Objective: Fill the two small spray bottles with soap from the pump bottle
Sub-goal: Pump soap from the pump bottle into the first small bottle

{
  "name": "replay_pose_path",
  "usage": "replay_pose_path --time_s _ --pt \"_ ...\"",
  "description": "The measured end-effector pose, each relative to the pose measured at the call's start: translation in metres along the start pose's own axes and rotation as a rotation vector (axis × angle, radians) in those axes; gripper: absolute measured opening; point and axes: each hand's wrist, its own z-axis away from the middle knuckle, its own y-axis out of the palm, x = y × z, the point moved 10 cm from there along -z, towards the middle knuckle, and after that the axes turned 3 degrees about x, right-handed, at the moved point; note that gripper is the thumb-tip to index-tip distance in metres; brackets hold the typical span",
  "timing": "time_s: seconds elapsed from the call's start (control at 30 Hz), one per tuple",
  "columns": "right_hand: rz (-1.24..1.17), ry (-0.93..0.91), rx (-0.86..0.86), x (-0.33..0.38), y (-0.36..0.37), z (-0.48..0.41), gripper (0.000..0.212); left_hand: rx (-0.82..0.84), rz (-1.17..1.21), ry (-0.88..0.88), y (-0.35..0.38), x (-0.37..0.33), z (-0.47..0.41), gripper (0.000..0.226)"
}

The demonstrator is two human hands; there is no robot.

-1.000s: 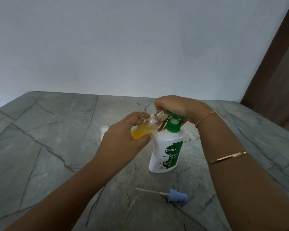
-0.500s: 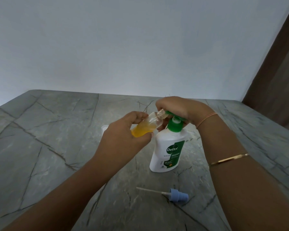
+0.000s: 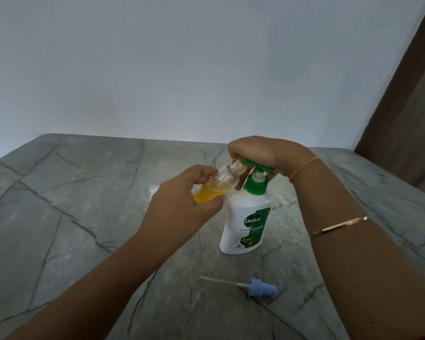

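The left hand [image 3: 182, 204] covers the lower body and base of the small spray bottle [image 3: 221, 185], so the soap level near the bottom cannot be read. Behind that hand, at nine o'clock from the pump bottle [image 3: 245, 227], only a pale sliver of a clear object [image 3: 153, 191] shows; what it is cannot be told. The right hand [image 3: 263, 153] hides the rear of the green pump head [image 3: 257, 165], and whether the nozzle tip touches the bottle's mouth is unclear. Fine print on the label is too small to read. Both forearms run off the bottom edge.
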Motion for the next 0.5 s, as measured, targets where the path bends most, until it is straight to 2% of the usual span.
replay_pose_path --time_s 0.13,0.5 --pt "0.03 0.005 -0.033 -0.001 0.0019 -0.0013 0.032 -0.008 0.018 -0.001 -0.0022 -0.0007 0.0004 0.036" --pt "-0.053 0.003 -0.018 -0.0019 0.0007 -0.0014 0.025 -0.004 -0.011 -0.014 0.0 0.0021 0.0 0.038"
